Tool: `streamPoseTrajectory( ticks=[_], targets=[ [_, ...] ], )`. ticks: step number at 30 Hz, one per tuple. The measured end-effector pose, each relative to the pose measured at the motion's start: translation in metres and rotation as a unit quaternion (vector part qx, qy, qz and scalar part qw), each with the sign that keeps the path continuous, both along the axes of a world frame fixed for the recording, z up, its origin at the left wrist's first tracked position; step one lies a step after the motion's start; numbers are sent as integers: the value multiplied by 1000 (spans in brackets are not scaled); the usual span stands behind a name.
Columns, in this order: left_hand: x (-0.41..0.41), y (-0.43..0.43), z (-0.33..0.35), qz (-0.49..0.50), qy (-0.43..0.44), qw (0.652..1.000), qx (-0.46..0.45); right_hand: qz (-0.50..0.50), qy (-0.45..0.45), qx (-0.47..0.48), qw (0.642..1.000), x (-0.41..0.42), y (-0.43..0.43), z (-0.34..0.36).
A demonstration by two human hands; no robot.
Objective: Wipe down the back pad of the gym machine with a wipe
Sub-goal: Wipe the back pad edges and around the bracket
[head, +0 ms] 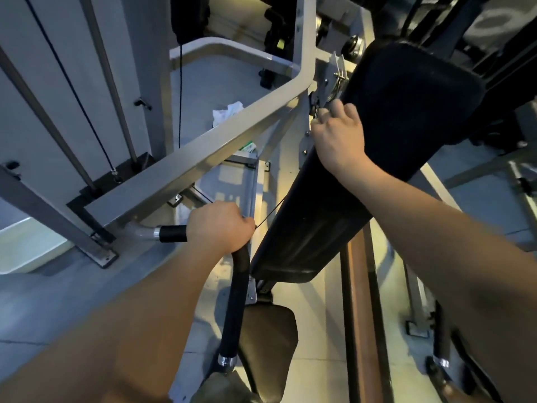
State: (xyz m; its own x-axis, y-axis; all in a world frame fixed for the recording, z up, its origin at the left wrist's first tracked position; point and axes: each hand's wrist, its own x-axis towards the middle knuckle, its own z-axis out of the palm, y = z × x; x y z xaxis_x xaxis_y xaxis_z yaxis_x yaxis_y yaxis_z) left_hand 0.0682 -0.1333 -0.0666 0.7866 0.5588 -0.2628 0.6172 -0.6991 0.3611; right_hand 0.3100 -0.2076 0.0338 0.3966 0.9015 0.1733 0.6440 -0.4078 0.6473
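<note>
The long black back pad (377,135) of the gym machine runs from the upper right down to the middle of the view. My right hand (338,135) curls over the pad's left edge, fingers wrapped round toward its back near a metal bracket. My left hand (220,225) grips the bend of a black foam handle bar (235,303) just left of the pad's lower end. A crumpled white wipe (226,113) lies on the floor behind the grey frame, apart from both hands. No wipe shows in either hand.
A thick grey frame beam (186,158) crosses diagonally between me and the floor. The black seat pad (270,338) sits below the back pad. Cables and guide rods (87,112) run at the left. More machine frames stand at the right.
</note>
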Motion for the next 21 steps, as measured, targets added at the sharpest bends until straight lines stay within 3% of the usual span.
streamPoseTrajectory(
  ticks=[3,9,18,21],
  targets=[
    [-1,0,-3,0,-6,1000,12,-17,40,-23,999,-26,-12,-39],
    [-3,2,-6,-12,-32,999,12,-64,246,-100,962,-83,-53,-132],
    [-5,-2,-1,-21,-9,1000,2,-157,388,92,904,-116,-155,-130],
    [0,-12,6,-16,34,997,62,-171,400,183,882,-104,-176,-121]
  ],
)
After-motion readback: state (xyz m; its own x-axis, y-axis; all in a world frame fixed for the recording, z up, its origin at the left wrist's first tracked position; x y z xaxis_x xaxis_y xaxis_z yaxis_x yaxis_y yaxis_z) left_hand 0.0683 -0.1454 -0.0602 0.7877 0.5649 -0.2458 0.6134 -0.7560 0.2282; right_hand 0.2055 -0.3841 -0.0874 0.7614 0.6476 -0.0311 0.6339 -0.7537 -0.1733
